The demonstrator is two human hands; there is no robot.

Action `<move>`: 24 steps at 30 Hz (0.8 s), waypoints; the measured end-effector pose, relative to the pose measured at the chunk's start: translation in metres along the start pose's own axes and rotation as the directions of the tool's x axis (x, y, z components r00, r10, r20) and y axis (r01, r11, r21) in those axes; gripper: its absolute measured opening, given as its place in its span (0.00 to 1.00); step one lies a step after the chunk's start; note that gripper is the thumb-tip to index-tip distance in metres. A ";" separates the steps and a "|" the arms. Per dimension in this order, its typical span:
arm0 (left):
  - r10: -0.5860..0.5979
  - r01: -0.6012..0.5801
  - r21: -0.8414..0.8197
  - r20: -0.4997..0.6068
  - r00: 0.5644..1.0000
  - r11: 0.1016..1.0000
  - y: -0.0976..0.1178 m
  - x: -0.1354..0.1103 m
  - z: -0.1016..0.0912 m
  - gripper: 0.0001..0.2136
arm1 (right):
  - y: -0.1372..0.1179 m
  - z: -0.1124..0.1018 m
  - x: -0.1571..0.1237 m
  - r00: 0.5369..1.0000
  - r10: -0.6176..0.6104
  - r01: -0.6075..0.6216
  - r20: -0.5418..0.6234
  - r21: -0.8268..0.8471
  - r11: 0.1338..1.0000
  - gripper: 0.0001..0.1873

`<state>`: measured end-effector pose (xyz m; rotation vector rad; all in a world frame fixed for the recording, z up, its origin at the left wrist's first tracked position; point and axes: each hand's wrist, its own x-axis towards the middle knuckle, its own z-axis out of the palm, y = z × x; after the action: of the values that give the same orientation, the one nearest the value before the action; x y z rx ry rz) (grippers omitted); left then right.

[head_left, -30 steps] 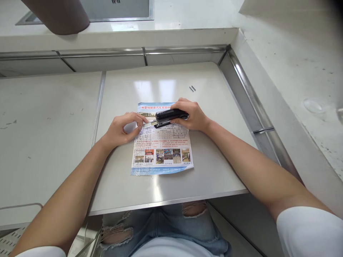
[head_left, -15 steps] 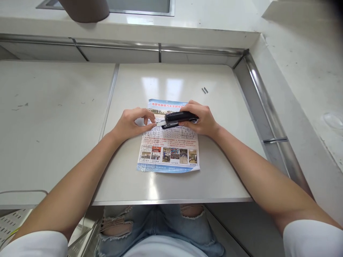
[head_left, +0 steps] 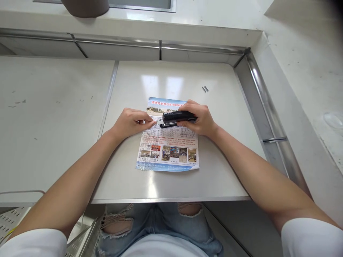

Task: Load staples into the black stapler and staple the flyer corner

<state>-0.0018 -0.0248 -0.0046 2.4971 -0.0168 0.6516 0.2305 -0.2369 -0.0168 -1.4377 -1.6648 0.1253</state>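
My right hand is closed round a black stapler, which points left above a printed sheet. A gap shows between the stapler's thick upper part and its narrow lower part. From its left end sticks out a short silvery strip. The thumb and fingertips of my left hand are pinched at the outer end of that strip. Rows of small dark marks, which look like staples, line the left side of the sheet. Two short staple strips lie on the table beyond my right hand.
The white table has a metal seam left of the sheet and a metal front edge. A raised white ledge runs along the back and right. A brown container stands on it by a sink-like recess.
My left fingers have closed from a looser hold into a pinch at the silvery strip. The stapler is slightly further left over the sheet. The view has shifted a little.
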 end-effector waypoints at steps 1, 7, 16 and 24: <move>0.000 0.000 0.003 0.000 1.000 1.000 0.000 0.000 0.000 0.14 | 0.000 0.000 0.000 1.000 -0.003 0.003 0.001 -0.001 1.000 0.19; 0.013 -0.013 0.015 0.001 1.000 1.000 0.003 0.001 0.001 0.15 | -0.002 0.005 0.001 0.999 -0.045 0.045 -0.001 -0.002 0.999 0.17; 0.063 -0.063 0.003 0.037 0.997 0.998 0.006 0.003 0.002 0.18 | -0.007 0.013 0.001 0.996 -0.078 0.078 0.031 -0.002 0.997 0.15; 0.084 -0.085 0.020 0.050 0.995 0.996 0.004 0.001 -0.001 0.18 | -0.014 0.015 0.001 0.998 -0.026 0.027 0.056 -0.021 0.999 0.16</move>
<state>-0.0015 -0.0277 -0.0016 2.5445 -0.1346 0.6283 0.2100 -0.2335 -0.0165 -1.4397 -1.7345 0.1339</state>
